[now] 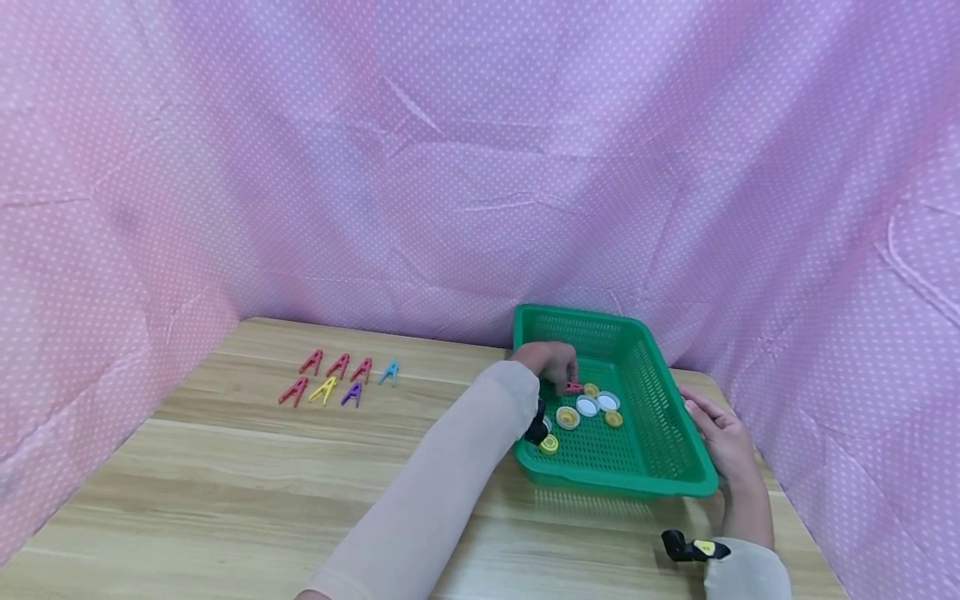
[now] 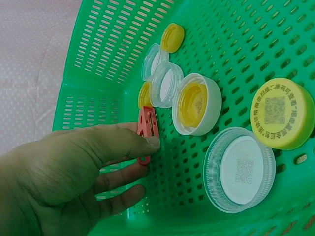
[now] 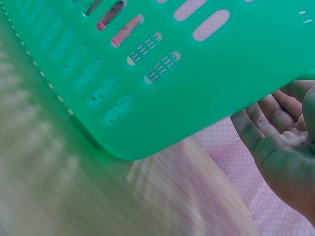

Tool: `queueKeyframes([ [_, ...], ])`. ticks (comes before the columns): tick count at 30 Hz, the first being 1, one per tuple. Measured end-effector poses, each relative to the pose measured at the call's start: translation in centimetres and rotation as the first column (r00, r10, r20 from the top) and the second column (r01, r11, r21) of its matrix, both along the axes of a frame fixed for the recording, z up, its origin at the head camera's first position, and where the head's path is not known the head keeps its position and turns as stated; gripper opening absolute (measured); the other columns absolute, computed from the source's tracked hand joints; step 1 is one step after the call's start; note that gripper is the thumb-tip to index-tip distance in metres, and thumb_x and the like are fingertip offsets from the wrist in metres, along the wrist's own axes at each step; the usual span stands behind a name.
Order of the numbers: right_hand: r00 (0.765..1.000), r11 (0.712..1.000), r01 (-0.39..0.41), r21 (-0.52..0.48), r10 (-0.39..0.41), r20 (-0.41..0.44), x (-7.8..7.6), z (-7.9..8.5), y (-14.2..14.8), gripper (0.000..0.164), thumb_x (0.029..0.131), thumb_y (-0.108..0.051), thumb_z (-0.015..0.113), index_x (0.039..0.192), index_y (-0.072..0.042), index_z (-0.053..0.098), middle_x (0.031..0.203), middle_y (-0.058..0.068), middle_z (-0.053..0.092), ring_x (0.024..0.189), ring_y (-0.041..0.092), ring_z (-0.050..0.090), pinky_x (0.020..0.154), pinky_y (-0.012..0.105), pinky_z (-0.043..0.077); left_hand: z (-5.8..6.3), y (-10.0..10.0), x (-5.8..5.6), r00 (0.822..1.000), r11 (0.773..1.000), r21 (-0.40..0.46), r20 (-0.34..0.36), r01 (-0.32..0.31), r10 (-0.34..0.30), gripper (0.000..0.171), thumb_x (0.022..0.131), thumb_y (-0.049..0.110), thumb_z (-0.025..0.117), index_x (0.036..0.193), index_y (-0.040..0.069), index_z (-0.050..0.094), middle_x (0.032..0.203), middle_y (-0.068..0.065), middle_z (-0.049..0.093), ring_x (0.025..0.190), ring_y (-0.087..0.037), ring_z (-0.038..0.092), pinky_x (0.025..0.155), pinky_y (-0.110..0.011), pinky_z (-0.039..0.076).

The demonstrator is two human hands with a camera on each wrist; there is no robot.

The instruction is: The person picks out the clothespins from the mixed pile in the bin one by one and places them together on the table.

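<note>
My left hand (image 1: 551, 362) reaches inside the green plastic basket (image 1: 678, 487). Its thumb and index finger pinch a red clothespin (image 2: 148, 129), while the other fingers stay loosely bent below. Near the clothespin lie bottle caps: a yellow-and-white cap (image 2: 198, 104), clear-rimmed caps such as one (image 2: 239, 169) with a printed code, and a yellow cap (image 2: 283, 114) with printing. At the basket's right side, my right hand (image 1: 722, 437) holds the wall by its rim. In the right wrist view its fingers (image 3: 268, 115) run behind the basket's edge and are partly hidden.
On the left of the wooden table (image 1: 225, 475), clothespins lie in two rows: several red ones, one of them (image 1: 294, 390) at the front, plus a yellow one (image 1: 323, 389), a purple one (image 1: 352, 393) and a blue one (image 1: 389, 372). A pink dotted cloth (image 1: 450, 208) hangs behind and beside the table.
</note>
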State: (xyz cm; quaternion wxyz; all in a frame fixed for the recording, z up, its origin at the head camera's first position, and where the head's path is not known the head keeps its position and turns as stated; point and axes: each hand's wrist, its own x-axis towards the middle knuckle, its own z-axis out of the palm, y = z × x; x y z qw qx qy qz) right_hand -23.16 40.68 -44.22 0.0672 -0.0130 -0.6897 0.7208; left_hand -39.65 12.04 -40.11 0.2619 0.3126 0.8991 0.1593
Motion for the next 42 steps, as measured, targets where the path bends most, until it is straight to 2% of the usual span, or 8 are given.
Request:
queueKeyframes([
  [8,1.000,0.999,0.012,0.039,-0.012,0.008,-0.1,0.0,0.1,0.036,0.103,-0.023,0.064,0.138,-0.017,0.067,0.113,-0.022,0.071,0.091,0.000,0.069,0.071,0.019,0.056,0.2,0.3,0.2,0.998,1.000,0.023,-0.069,0.003,-0.001,0.017,0.094,0.012,0.074,0.108,0.021,0.075,0.109,0.007,0.064,0.097,-0.011,0.057,0.077,-0.029,0.052],
  [13,1.000,0.998,0.020,0.054,-0.021,0.023,0.1,0.1,0.1,0.033,0.102,-0.026,0.065,0.135,-0.021,0.069,0.112,-0.024,0.070,0.089,0.000,0.069,0.071,0.018,0.056,0.3,0.5,0.4,0.993,0.996,0.076,-0.116,0.040,-0.031,0.014,0.095,0.013,0.073,0.107,0.019,0.075,0.106,0.007,0.066,0.093,-0.011,0.058,0.074,-0.026,0.051],
  [19,0.999,0.998,0.025,0.062,-0.027,0.039,0.3,0.1,0.0,0.030,0.102,-0.026,0.065,0.132,-0.025,0.071,0.109,-0.024,0.071,0.088,0.000,0.068,0.069,0.019,0.056,0.8,0.6,0.4,0.988,0.985,0.153,-0.141,0.080,-0.059,0.017,0.096,0.017,0.072,0.112,0.015,0.076,0.102,0.006,0.068,0.088,-0.009,0.059,0.073,-0.023,0.050],
  [24,0.999,0.998,0.019,0.054,-0.021,0.030,0.2,0.0,0.0,0.029,0.102,-0.025,0.065,0.131,-0.025,0.072,0.109,-0.022,0.071,0.086,0.001,0.069,0.068,0.020,0.057,1.5,0.9,0.1,0.982,0.966,0.225,-0.165,0.124,-0.088,0.022,0.098,0.017,0.069,0.119,0.011,0.075,0.106,0.003,0.071,0.095,-0.008,0.064,0.078,-0.020,0.051],
  [30,0.999,0.998,0.025,0.063,-0.027,0.040,0.2,0.1,0.1,0.031,0.102,-0.027,0.065,0.133,-0.025,0.070,0.110,-0.023,0.070,0.086,0.001,0.068,0.068,0.021,0.056,3.1,1.1,0.1,0.978,0.953,0.269,-0.190,0.136,-0.086,0.023,0.099,0.018,0.068,0.121,0.011,0.073,0.107,0.003,0.070,0.096,-0.007,0.063,0.078,-0.019,0.050],
  [39,0.999,0.999,0.020,0.040,-0.021,0.027,0.4,0.3,-0.3,0.028,0.102,-0.025,0.065,0.130,-0.025,0.073,0.108,-0.020,0.072,0.083,0.002,0.070,0.066,0.021,0.057,6.5,0.3,0.9,0.980,0.938,0.329,-0.192,0.107,-0.044,0.029,0.102,0.018,0.063,0.128,0.009,0.068,0.114,0.000,0.068,0.101,-0.009,0.063,0.081,-0.018,0.050],
  [42,1.000,0.999,0.017,0.033,-0.018,0.023,0.4,0.4,-0.4,0.028,0.102,-0.024,0.065,0.130,-0.025,0.073,0.108,-0.020,0.072,0.083,0.003,0.070,0.066,0.021,0.057,7.6,-0.1,1.0,0.973,0.936,0.329,-0.224,0.122,-0.048,0.029,0.102,0.017,0.063,0.128,0.007,0.068,0.114,-0.002,0.069,0.102,-0.010,0.063,0.082,-0.019,0.050],
])
